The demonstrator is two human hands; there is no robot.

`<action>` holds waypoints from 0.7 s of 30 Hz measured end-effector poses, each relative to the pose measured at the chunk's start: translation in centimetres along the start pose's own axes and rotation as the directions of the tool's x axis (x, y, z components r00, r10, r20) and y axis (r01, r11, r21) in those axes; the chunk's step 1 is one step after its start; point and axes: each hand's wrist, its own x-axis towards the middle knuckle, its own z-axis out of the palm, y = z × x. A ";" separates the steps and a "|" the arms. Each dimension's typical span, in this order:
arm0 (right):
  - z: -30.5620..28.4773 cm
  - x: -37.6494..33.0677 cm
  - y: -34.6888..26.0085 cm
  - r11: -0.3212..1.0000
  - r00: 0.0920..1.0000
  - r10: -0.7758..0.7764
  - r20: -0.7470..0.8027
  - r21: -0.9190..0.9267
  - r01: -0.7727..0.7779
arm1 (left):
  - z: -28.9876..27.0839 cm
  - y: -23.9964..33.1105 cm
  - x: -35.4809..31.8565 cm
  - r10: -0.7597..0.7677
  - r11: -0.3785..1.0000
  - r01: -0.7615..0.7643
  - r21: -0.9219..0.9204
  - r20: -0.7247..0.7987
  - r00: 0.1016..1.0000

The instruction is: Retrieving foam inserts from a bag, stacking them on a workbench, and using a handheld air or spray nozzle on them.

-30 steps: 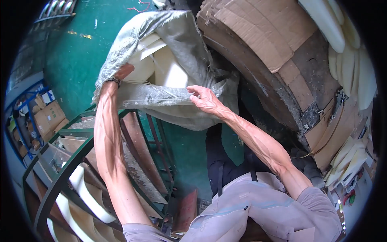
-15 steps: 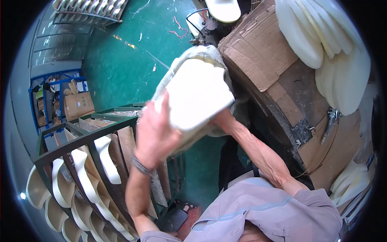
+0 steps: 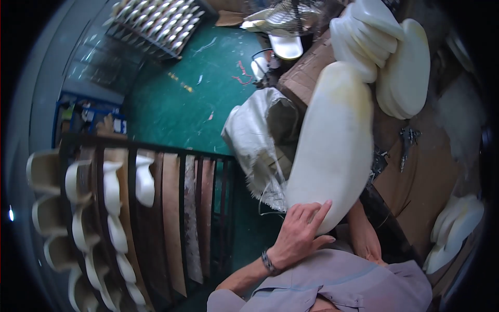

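On your far left stands a dark metal rack (image 3: 171, 156) with pale moulded pieces (image 3: 112, 190) hung in rows on its bars and brown boards leaning behind them. Past its right edge, a grey woven sack (image 3: 260, 140) slumps on the green floor (image 3: 176, 104), mouth open, well apart from either of your hands.

Your left hand (image 3: 299, 236) comes next, with a bracelet at the wrist. Its fingers (image 3: 312, 213) are spread and laid flat against the lower end of the long cream foam pad (image 3: 335, 151); the palm presses on the face rather than wrapping the edge, so the hand is open and touching, not clamped.

The pad itself rises up and away from that hand, its long axis running from your chest toward the upper right, tilted slightly rightward. Its top end reaches near the stack of similar pads (image 3: 384, 57) piled on the cardboard-covered surface (image 3: 416, 171).

Your right hand (image 3: 366, 242) sits just right of the pad's lower end, low and mostly behind it. You can see the back of the hand and the forearm, but whether its fingers are closed on the pad's far edge cannot be told. Both hands are at the near end; the left is the one plainly on it.
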 end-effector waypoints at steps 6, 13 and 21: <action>3.1 -7.3 1.4 0.989 0.961 -0.027 0.275 0.150 -0.015 | 1.7 -6.5 -0.5 -0.289 0.807 0.048 -0.589 -0.324 0.901; -0.6 -19.0 -4.7 0.932 0.893 -0.271 0.359 0.331 0.150 | 15.0 -11.6 -1.8 -0.210 0.024 0.263 -0.964 0.253 0.944; -4.8 -42.1 -9.7 0.743 0.648 -0.656 -0.387 -0.177 0.646 | 22.7 -3.9 6.1 -0.158 -0.217 0.237 -0.947 0.273 0.949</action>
